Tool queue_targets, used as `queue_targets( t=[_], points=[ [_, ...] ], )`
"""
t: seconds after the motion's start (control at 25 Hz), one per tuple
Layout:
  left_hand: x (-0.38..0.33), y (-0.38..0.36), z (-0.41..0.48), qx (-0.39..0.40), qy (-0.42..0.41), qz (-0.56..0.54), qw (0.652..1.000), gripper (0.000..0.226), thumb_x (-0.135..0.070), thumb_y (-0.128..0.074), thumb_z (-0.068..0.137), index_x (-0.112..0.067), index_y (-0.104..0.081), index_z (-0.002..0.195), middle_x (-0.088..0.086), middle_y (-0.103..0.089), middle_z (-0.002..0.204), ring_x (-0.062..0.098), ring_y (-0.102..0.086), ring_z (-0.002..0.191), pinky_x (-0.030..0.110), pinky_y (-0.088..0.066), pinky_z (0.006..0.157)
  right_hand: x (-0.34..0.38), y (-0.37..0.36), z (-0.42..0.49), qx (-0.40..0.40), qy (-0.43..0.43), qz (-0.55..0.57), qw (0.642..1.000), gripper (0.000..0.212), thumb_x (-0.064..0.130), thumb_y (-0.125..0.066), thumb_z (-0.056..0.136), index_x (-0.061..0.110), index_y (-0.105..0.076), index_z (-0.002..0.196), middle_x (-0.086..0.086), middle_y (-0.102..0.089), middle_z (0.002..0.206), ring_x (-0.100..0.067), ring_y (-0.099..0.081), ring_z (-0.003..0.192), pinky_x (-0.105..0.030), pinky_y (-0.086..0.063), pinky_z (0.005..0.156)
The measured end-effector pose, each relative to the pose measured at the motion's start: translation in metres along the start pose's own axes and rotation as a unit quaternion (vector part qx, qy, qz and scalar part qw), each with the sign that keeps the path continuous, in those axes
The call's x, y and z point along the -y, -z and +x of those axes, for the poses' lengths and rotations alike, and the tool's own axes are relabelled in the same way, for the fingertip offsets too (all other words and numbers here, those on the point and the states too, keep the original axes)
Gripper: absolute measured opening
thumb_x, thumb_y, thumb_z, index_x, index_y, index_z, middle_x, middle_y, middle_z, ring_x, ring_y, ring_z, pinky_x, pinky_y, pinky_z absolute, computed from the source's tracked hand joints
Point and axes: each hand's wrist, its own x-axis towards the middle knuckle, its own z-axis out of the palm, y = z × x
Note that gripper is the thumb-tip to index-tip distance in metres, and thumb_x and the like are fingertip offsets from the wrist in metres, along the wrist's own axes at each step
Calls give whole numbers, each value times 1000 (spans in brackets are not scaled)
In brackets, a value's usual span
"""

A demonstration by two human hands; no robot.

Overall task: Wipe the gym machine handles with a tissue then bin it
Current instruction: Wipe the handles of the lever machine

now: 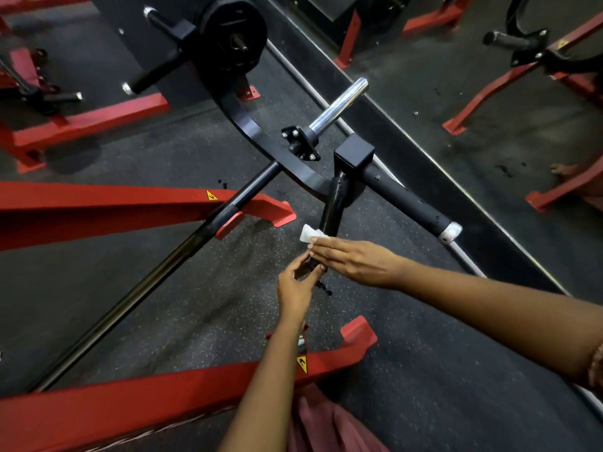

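Two hands in view, both forearms reaching forward over a red frame beam (163, 396). Left hand (297, 283): fingers curled, pinching the lower end of the near handle (333, 203). Right hand (357, 259): fingers straight and together, palm down, pressing one white tissue (307, 234) against that handle, just above the left. Two black handles total; the second handle (408, 199) angles off right, apart from both hands. Beyond: one chrome peg (339, 104), one weight plate (233, 37).

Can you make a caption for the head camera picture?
Cleaning time: the right hand presses a white tissue on a black gym handle; the left hand grips its end.
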Motion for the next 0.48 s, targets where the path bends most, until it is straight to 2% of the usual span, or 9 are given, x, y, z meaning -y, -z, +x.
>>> queue_targets(
  t=[0.04, 0.12, 0.24, 0.32, 0.4, 0.48],
  points=[
    [0, 1, 0, 2, 0, 0, 1000, 43, -9, -70, 79, -14, -60, 120, -3, -64, 107, 7, -60, 97, 10, -47, 84, -8, -1, -3, -7, -3, 4, 1000, 45, 4, -18, 95, -2, -52, 125, -16, -54, 130, -27, -47, 125, -36, -39, 104],
    [0, 2, 1, 9, 3, 10, 1000, 41, -13, -71, 78, -22, -61, 118, -5, -64, 107, 9, -60, 102, 22, -46, 91, -29, 3, -6, -37, -69, 16, 997, 43, -1, -28, 89, -3, -46, 129, -18, -50, 134, -29, -46, 126, -38, -42, 102],
    [-1, 4, 0, 19, 1, 12, 1000, 42, -12, -70, 79, -21, -60, 119, -8, -62, 106, 5, -59, 98, 22, -44, 91, -30, 5, -6, -94, -221, 22, 970, 53, -11, -30, 78, -4, -46, 129, -19, -49, 134, -30, -46, 125, -37, -38, 100],
    [-3, 4, 1, 25, -4, 9, 1000, 43, -9, -70, 79, -16, -59, 120, -6, -63, 105, 5, -59, 95, 19, -46, 89, 7, -3, 3, -139, -321, 86, 933, 55, -18, -37, 75, -4, -49, 126, -18, -51, 132, -29, -48, 124, -36, -41, 98],
    [-3, 6, 3, 40, -11, 11, 999, 43, -6, -68, 80, -12, -58, 122, -4, -64, 106, 5, -60, 95, 13, -48, 85, 49, -11, 14, -175, -410, 167, 880, 62, -22, -58, 69, -2, -49, 127, -17, -52, 132, -24, -43, 125, -36, -38, 101],
    [-3, 10, 5, 54, -11, 24, 998, 41, -5, -64, 83, -8, -57, 123, -1, -62, 110, 6, -60, 99, 9, -48, 83, 84, -16, 20, -189, -453, 225, 842, 69, -22, -64, 66, 1, -48, 129, -14, -52, 132, -20, -39, 125, -36, -36, 102]
  ],
)
